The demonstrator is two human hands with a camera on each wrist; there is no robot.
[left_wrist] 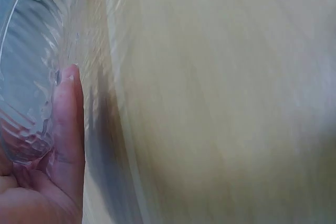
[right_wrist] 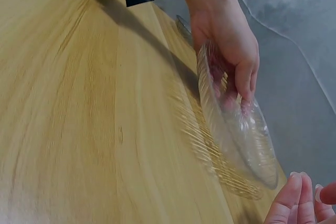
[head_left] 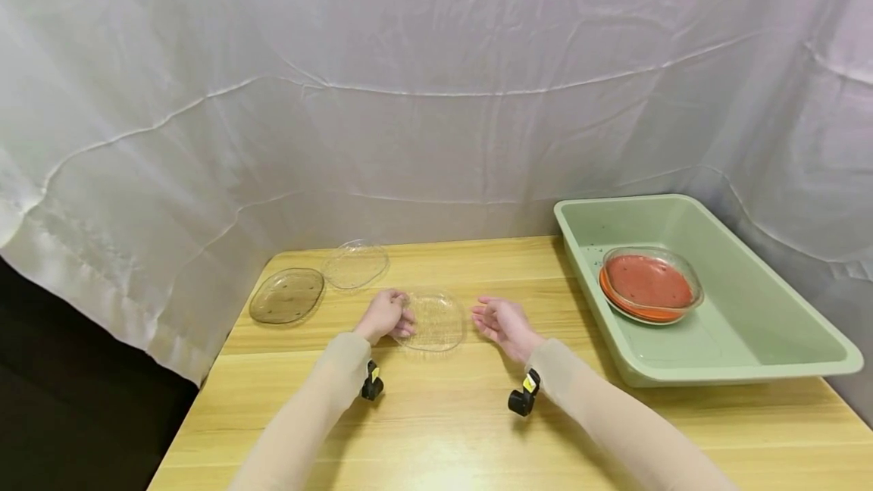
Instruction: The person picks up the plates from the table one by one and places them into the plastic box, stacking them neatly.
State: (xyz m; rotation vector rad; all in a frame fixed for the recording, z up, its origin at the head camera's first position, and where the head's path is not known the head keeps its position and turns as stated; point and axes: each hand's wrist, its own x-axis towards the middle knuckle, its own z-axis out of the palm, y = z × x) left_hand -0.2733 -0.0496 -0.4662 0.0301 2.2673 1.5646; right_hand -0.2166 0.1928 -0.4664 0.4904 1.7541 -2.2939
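A clear ridged plate (head_left: 439,322) is gripped at its left edge by my left hand (head_left: 383,317). In the right wrist view that plate (right_wrist: 239,135) stands tilted just above the wooden table, with the thumb over its inner face. The left wrist view shows my thumb and palm along the rim of the plate (left_wrist: 26,51). My right hand (head_left: 503,326) hovers to the right of the plate, its fingers loosely bent and holding nothing. A small gap separates its fingertips from the plate.
A smoky brown plate (head_left: 288,296) and another clear plate (head_left: 355,264) lie at the table's back left. At right stands a green tub (head_left: 764,364), holding a stack of orange plates (head_left: 611,303) with a clear dish (head_left: 694,290) on top. A grey curtain (head_left: 436,135) hangs behind.
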